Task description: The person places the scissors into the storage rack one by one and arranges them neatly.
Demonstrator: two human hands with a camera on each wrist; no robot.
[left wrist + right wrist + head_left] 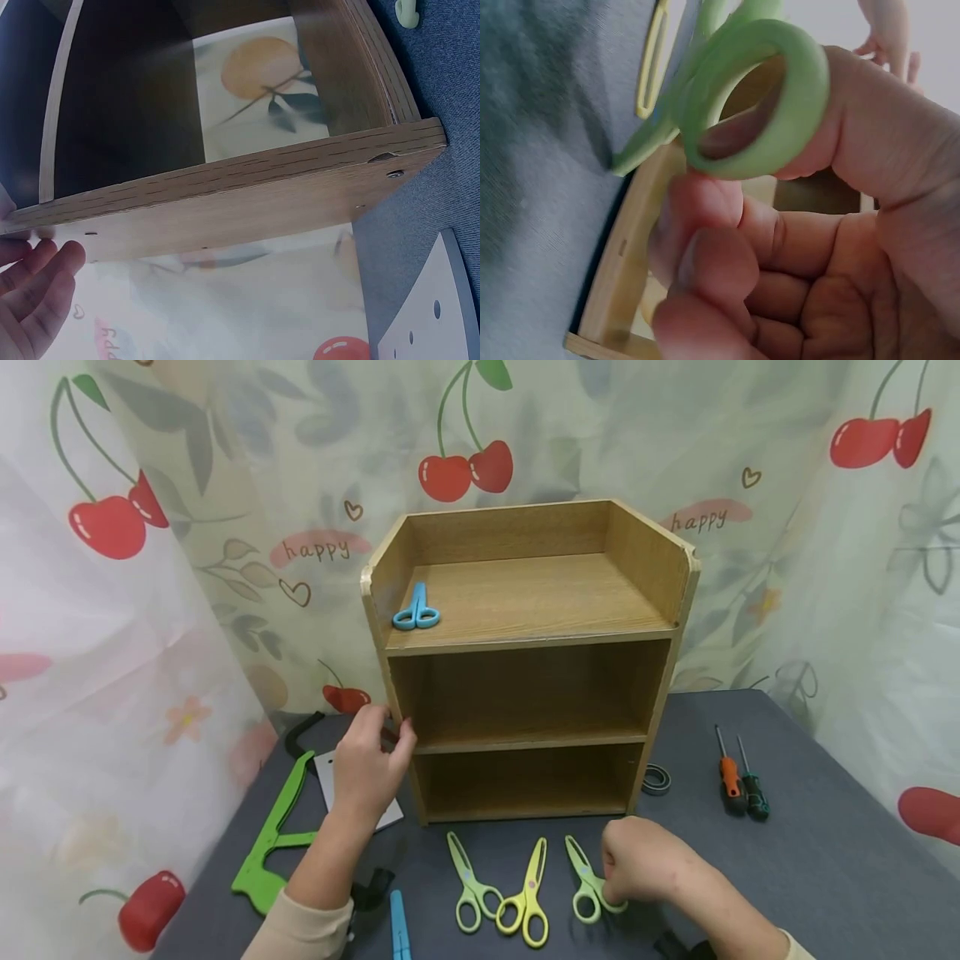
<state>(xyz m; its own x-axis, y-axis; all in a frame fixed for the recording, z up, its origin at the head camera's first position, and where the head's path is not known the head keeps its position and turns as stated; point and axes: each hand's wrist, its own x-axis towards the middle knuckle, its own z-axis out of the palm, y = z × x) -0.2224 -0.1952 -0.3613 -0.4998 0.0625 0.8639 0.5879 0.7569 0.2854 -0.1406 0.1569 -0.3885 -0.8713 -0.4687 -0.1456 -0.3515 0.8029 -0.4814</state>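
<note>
My right hand pinches a handle loop of the light green scissors, whose tips point toward the wooden shelf. At the shelf's left side panel, my left hand grips the front edge, with the thumb in front and the other fingers along the outer face. Left of the held scissors lie yellow scissors and a second light green pair. Blue scissors rest on the top board of the shelf, at its left.
A green saw-like tool and a white plate with holes lie left of the shelf. To its right are a dark ring-shaped roll, an orange screwdriver and a green screwdriver. A blue blade-like piece shows in front.
</note>
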